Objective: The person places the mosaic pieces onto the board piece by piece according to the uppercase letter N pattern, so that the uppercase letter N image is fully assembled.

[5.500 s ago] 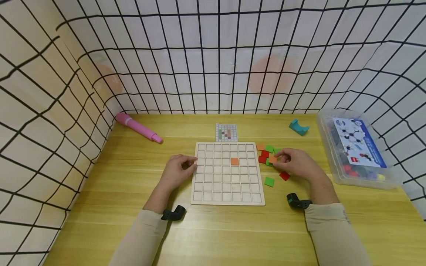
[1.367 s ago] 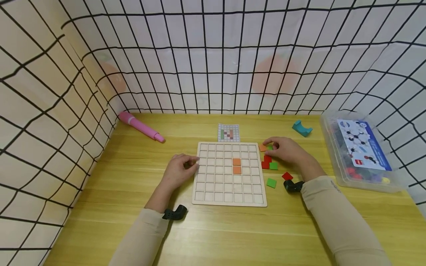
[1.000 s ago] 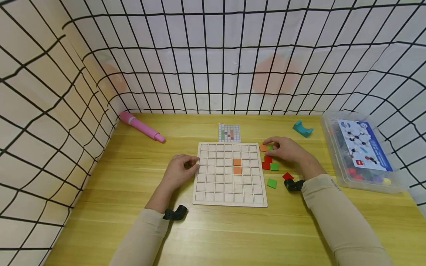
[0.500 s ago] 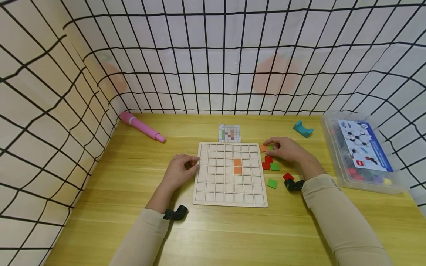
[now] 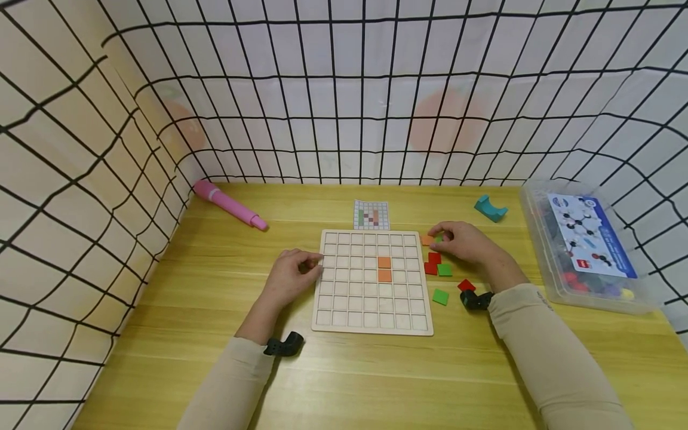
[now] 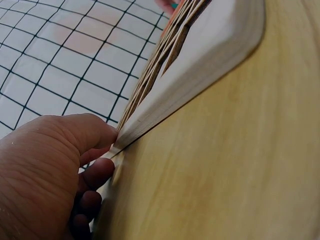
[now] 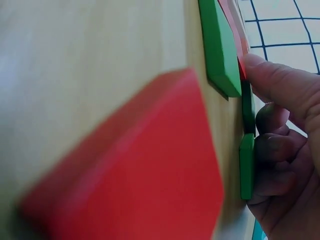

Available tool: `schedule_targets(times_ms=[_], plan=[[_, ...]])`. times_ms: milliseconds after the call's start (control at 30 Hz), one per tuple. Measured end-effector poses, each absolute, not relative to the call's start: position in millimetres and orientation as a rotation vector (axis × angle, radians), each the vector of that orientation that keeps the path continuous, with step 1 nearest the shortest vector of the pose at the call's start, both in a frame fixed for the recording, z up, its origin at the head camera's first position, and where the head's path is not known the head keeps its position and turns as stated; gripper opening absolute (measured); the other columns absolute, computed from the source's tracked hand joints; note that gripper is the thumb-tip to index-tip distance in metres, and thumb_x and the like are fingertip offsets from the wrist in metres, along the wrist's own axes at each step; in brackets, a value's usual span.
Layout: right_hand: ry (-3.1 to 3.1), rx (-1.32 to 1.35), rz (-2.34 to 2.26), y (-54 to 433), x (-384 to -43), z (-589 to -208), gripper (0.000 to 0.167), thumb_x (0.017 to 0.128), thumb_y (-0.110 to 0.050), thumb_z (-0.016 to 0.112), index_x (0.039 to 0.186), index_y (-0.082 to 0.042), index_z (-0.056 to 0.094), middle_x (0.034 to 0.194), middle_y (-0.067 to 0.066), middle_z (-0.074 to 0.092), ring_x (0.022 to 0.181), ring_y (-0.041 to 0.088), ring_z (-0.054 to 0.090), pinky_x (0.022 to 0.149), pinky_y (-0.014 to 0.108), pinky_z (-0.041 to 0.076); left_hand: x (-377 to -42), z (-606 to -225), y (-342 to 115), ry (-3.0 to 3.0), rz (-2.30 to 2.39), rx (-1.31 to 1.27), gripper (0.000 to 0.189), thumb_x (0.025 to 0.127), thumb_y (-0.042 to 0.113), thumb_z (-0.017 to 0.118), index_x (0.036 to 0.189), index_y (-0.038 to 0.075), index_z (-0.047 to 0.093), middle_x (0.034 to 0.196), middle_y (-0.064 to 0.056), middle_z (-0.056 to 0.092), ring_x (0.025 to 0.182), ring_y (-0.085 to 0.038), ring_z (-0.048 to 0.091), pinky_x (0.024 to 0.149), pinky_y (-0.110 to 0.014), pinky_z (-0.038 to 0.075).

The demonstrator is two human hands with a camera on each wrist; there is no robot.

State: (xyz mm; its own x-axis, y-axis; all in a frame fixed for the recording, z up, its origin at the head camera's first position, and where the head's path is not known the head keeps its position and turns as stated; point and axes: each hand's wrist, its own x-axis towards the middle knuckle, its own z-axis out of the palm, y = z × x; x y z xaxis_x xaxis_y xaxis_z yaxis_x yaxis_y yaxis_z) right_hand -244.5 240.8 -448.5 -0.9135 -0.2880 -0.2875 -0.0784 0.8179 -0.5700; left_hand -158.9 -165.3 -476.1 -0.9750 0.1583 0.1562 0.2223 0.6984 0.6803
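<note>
A wooden grid board lies on the table, with two orange tiles in neighbouring cells of one column. My left hand holds the board's left edge; in the left wrist view the thumb meets the edge of the board and the other fingers curl below. Right of the board, thumb and index finger of my right hand pinch another orange tile at its far and near sides. A green tile is partly hidden under that hand. Red tiles and a green tile lie just nearer.
Behind the board lies a small printed pattern card. A loose green tile and red tile sit near the right wrist. Farther off are a teal curved piece, a clear plastic box and a pink microphone-shaped stick.
Since the oldest frame, a second orange tile has come onto the board, nearer than the first. My right hand has moved to the far orange tile and stayed there; the left has kept its place.
</note>
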Motion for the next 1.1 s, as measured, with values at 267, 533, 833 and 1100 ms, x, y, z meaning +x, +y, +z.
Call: schedule_targets(times_ms=[267,533,833,1100], plan=[[2.695,-0.298,-0.785,243,-240,-446,0.037,0.101,-0.038,0.063,0.13,-0.014,0.064,0.086,0.006,0.05,0.079,0.023,0.047,0.074,0.036,0.036,-159,-475,-165,-2.823,-1.132,-0.327,0.024,0.092,0.021,0.075,0.114,0.011,0.078,0.091,-0.004,0.071,0.091,-0.022,0.058,0.085,-0.036,0.043],[2.694,-0.292,-0.843,236,-222,-440,0.034,0.1,-0.037,0.065,0.128,-0.017,0.064,0.088,0.006,0.055,0.075,0.022,0.05,0.066,0.032,0.041,-158,-473,-165,-2.831,-1.138,-0.313,0.025,0.092,0.022,0.074,0.115,0.012,0.078,0.091,-0.003,0.07,0.092,-0.022,0.057,0.085,-0.036,0.044],[2.674,-0.345,-0.894,222,-197,-431,0.034,0.097,-0.038,0.07,0.123,-0.017,0.067,0.086,0.004,0.056,0.072,0.019,0.05,0.062,0.029,0.041,-157,-474,-165,-2.837,-1.143,-0.296,0.025,0.092,0.022,0.074,0.115,0.012,0.077,0.091,-0.003,0.07,0.092,-0.021,0.056,0.084,-0.035,0.043],[2.609,-0.403,-0.954,208,-180,-433,0.026,0.096,-0.033,0.072,0.116,-0.017,0.068,0.084,0.001,0.054,0.074,0.019,0.049,0.062,0.026,0.039,-158,-474,-165,-2.832,-1.143,-0.304,0.025,0.092,0.022,0.075,0.115,0.012,0.077,0.092,-0.003,0.07,0.092,-0.021,0.057,0.084,-0.035,0.044]])
